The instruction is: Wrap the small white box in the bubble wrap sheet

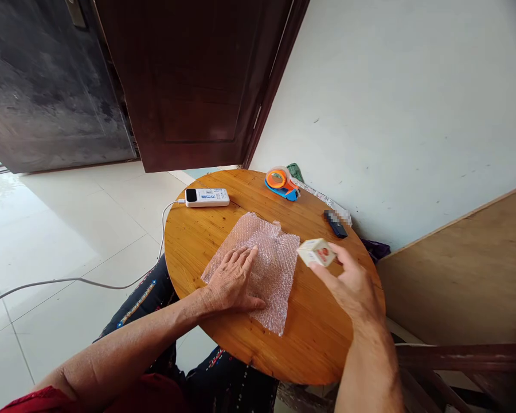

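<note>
A sheet of bubble wrap (266, 252) lies in the middle of a round wooden table (318, 344). My left hand (232, 281) rests flat on the sheet's near left part, fingers stretched out. My right hand (352, 281) hovers above the table's right side and pinches a small white box (316, 252) with a red mark on its face, just off the sheet's right edge.
At the table's far edge lie a white power bank (207, 197) with a cable (69, 281) trailing to the floor, an orange and blue tape dispenser (281, 182) and a dark small device (335, 223). A wall stands right, a dark door (189, 80) behind, a wooden board (460, 269) at right.
</note>
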`<state>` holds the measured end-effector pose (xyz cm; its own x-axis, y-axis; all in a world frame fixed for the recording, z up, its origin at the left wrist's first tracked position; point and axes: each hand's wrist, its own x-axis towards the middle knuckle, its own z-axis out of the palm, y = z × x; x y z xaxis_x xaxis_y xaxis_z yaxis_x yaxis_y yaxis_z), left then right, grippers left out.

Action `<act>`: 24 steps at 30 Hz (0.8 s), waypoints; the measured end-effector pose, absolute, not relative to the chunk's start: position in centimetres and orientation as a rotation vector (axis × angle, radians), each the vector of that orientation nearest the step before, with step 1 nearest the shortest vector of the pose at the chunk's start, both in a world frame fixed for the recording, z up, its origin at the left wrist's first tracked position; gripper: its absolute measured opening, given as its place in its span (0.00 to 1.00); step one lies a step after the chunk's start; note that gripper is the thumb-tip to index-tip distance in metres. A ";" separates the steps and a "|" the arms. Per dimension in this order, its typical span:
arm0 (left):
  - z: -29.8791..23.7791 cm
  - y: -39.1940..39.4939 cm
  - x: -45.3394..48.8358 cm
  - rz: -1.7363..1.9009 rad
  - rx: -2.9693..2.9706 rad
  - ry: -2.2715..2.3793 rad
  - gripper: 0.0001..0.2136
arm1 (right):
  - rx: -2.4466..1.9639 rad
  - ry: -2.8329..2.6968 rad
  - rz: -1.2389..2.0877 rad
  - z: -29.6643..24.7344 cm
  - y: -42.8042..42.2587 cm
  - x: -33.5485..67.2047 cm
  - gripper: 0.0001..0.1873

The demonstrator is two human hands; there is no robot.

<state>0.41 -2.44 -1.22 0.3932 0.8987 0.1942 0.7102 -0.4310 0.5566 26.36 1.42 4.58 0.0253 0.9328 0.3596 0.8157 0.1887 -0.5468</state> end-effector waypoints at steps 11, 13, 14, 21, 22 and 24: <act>-1.8 -2.3 0.5 0.680 2.306 1.382 0.53 | -1.917 -1.746 -0.127 0.7 -0.3 30.6 0.36; -1.8 -2.3 0.5 0.666 2.315 1.380 0.53 | -1.751 -1.791 -0.113 2.0 -0.5 28.4 0.29; -1.8 -2.3 0.5 0.663 2.318 1.381 0.53 | -1.650 -1.861 -0.051 2.6 -0.4 27.1 0.25; -1.7 -2.4 0.4 0.642 2.339 1.379 0.52 | -1.430 -2.318 0.135 1.8 3.7 19.4 0.19; -1.7 -2.4 0.4 0.637 2.344 1.378 0.51 | -1.489 -2.321 0.117 1.1 4.3 19.2 0.18; -1.6 -2.4 0.4 0.619 2.357 1.374 0.51 | -1.567 -2.280 0.064 -0.1 4.9 19.4 0.18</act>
<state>0.44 -2.41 -1.59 0.4365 0.8780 0.1963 0.7290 -0.4730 0.4948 19.43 4.87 -0.11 -0.3118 0.9092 0.2759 0.8922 0.3801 -0.2439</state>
